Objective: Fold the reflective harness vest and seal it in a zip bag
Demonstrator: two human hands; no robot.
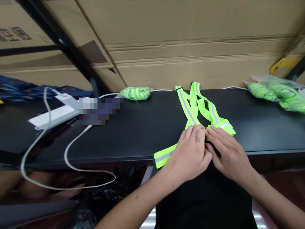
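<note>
A neon-green reflective strap harness (pixel 190 111) with grey stripes lies on the black table, its two upper straps stretching toward the cardboard at the back. My left hand (pixel 192 149) is closed on the harness at its lower middle, fingers curled over the band. Close against it, my right hand (pixel 225 149) pinches the same band from the other side. The fingertips of both hands nearly meet and hide the part between them. One band end with a black buckle (pixel 154 161) sticks out left of my left wrist, over the table's front edge.
A bagged green strap bundle (pixel 135 93) lies at the back, and several more bags (pixel 278 93) sit at the right. On the left are a white power strip (pixel 54 116) and a looping white cable (pixel 23 159). Cardboard (pixel 190 31) stands behind the black table (pixel 133 133).
</note>
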